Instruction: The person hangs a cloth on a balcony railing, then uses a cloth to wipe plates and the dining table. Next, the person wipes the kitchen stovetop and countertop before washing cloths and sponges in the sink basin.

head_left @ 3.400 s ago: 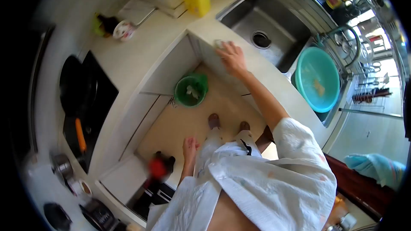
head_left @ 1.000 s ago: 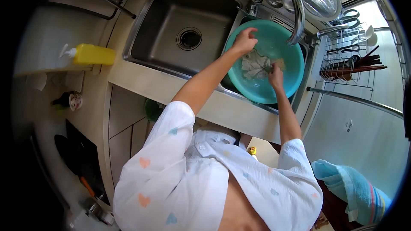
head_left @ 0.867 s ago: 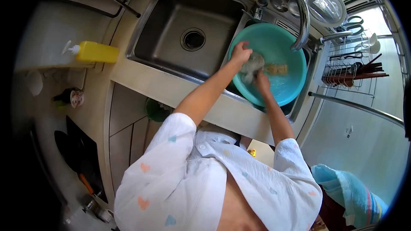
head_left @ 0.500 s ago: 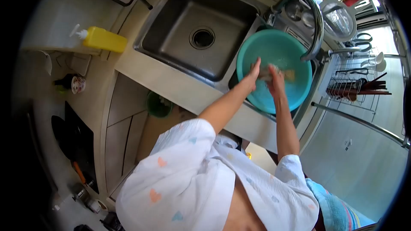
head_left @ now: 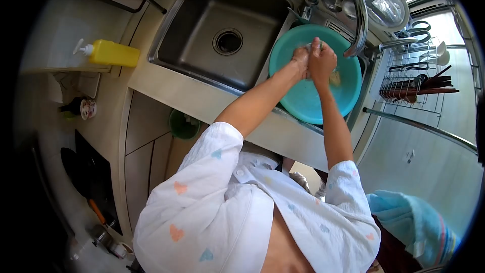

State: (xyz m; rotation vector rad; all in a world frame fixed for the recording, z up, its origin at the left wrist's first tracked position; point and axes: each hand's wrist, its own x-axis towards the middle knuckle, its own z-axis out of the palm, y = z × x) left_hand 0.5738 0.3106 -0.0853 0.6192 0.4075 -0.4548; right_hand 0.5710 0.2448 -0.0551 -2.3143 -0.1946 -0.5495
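Above the turquoise basin (head_left: 308, 106), my left hand (head_left: 301, 62) and my right hand (head_left: 322, 63) are closed and pressed against each other. A small whitish patch shows between the fingers, but what they grip is mostly hidden. The basin holds water and sits at the right side of the sink unit. Inside it, just right of my right wrist, lies a pale yellowish piece (head_left: 335, 78) whose kind I cannot make out.
A curved metal faucet (head_left: 361, 20) arches over the basin's right edge. Left of the basin is a steel sink (head_left: 194, 45). A yellow pump bottle (head_left: 115, 53) lies farther left. A wire rack (head_left: 411, 88) with chopsticks and utensils hangs at the right.
Both hands have risen toward the far side of the basin and come together, one against the other. Earlier they were apart, with something brownish between them. The view has shifted slightly.
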